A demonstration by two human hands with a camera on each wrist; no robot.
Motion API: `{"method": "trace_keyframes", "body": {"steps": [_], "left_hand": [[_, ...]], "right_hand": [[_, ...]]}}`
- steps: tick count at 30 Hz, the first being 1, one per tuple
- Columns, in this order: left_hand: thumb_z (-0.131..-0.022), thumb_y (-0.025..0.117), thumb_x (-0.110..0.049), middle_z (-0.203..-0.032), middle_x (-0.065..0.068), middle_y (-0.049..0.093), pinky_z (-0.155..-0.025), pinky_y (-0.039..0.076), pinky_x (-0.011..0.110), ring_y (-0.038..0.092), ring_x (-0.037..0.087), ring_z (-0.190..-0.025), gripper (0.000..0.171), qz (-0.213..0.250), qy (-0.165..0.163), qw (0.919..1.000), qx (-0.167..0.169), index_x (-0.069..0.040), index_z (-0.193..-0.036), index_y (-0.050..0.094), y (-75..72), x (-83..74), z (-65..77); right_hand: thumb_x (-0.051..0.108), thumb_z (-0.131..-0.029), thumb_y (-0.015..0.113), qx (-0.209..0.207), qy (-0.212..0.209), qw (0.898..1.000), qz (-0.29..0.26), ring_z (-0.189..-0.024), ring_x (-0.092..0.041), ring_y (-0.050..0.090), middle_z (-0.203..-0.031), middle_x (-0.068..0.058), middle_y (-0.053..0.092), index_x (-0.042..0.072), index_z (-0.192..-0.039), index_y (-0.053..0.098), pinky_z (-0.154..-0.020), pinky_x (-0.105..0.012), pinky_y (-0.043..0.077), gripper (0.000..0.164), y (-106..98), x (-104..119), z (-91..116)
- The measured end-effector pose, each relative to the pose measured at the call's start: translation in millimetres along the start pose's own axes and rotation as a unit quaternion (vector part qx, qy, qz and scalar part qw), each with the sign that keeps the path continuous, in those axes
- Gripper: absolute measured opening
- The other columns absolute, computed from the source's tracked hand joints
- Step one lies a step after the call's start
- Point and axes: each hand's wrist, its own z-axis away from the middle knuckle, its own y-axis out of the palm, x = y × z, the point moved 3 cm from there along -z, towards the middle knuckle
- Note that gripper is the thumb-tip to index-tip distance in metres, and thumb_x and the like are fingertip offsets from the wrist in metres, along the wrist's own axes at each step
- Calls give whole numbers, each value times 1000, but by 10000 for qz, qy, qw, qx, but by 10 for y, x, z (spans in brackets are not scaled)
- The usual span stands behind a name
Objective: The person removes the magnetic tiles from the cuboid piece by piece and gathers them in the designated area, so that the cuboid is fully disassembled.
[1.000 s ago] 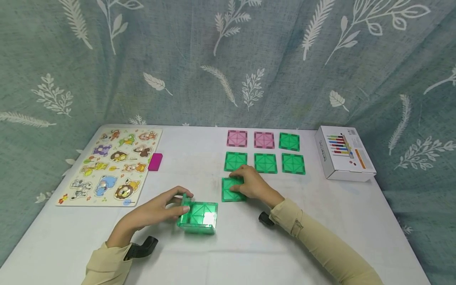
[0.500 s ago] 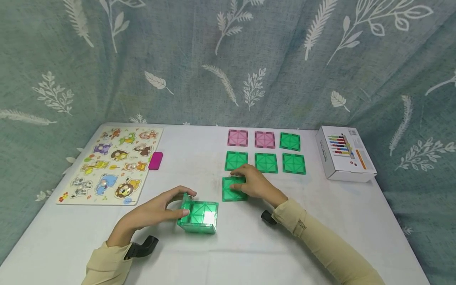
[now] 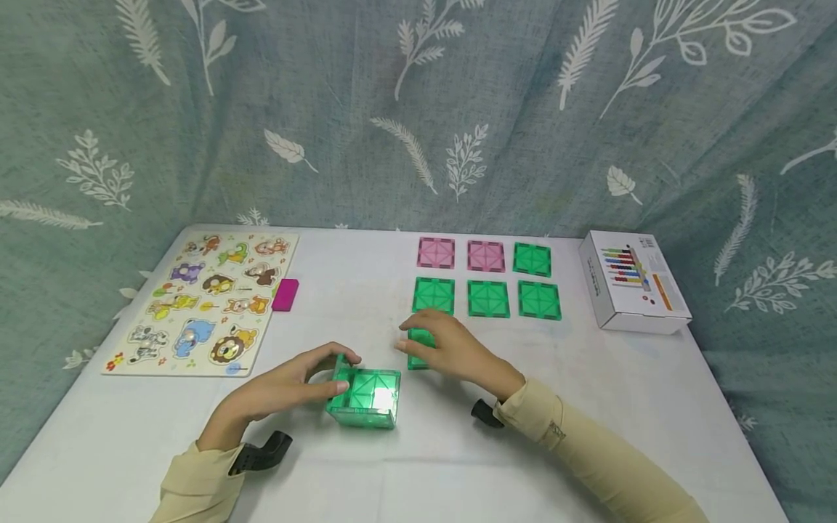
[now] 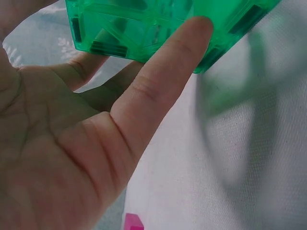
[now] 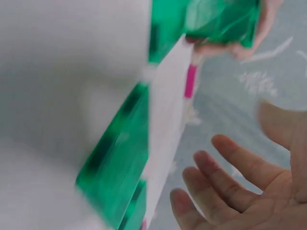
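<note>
In the head view my left hand [image 3: 281, 392] holds a partly built box of green magnetic tiles [image 3: 374, 392] by its upright left wall. The left wrist view has the thumb lying against the green tile wall [image 4: 158, 28], with fingers behind it. My right hand [image 3: 458, 352] hovers over a flat green magnetic tile [image 3: 421, 337], covering much of it. Nothing is between its spread fingers [image 5: 235, 158] in the right wrist view, where a tilted-looking green tile [image 5: 117, 153] lies on the cloth beside them.
Behind my right hand lie rows of flat green tiles [image 3: 487, 299] and two pink tiles [image 3: 436, 253]. An animal puzzle board [image 3: 203, 305] is at the left, with a magenta block [image 3: 285, 295] at its edge. A white box [image 3: 634, 283] stands at the right.
My right hand has let go of the nearest flat green tile and shifted slightly left above it, fingers opening. The left hand and the tile box have stayed in place.
</note>
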Motion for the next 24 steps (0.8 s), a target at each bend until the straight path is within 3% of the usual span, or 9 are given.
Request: {"method": "trace_keyframes", "body": {"steps": [6, 12, 16, 20, 24], "left_hand": [[-99, 62, -33, -145, 9, 53, -113, 25, 74, 32, 43, -148, 42, 59, -33, 10000, 49, -18, -137, 52, -5, 9, -11], [-100, 62, -31, -141, 6, 54, -111, 31, 70, 37, 39, -144, 37, 113, 44, 9999, 99, -22, -134, 53, -12, 5, -14], [-100, 62, -31, -139, 6, 56, -110, 34, 65, 39, 37, -141, 38, 113, 25, 9999, 128, -20, -135, 53, -10, 3, -13], [-101, 60, -31, -140, 9, 55, -109, 35, 64, 39, 37, -141, 39, 108, 3, 9998, 152, -17, -136, 52, -9, -4, -12], [-101, 60, -31, -141, 10, 54, -109, 35, 63, 39, 37, -141, 39, 153, 1, 9997, 181, -16, -136, 51, -2, -12, -15]], "right_hand": [[43, -103, 53, 565, -259, 9963, -592, -129, -20, 58, -133, 0, 64, 14, -131, 64, -106, -47, 49, 42, 151, 204, 70], [49, -97, 63, 1223, -587, 9899, -402, -132, -18, 57, -140, 0, 61, 13, -140, 58, -109, -38, 48, 56, 308, 352, 116], [48, -93, 69, 1472, -907, 9849, -35, -127, -13, 60, -139, -2, 63, 11, -140, 58, -106, -29, 50, 61, 401, 421, 138], [45, -93, 69, 1571, -1333, 9784, 167, -112, -6, 64, -129, 2, 68, 12, -136, 61, -97, -20, 52, 55, 504, 463, 137], [41, -94, 69, 1604, -1536, 9749, 168, -97, 0, 59, -114, 6, 69, 14, -132, 63, -89, -15, 50, 47, 592, 489, 124]]}}
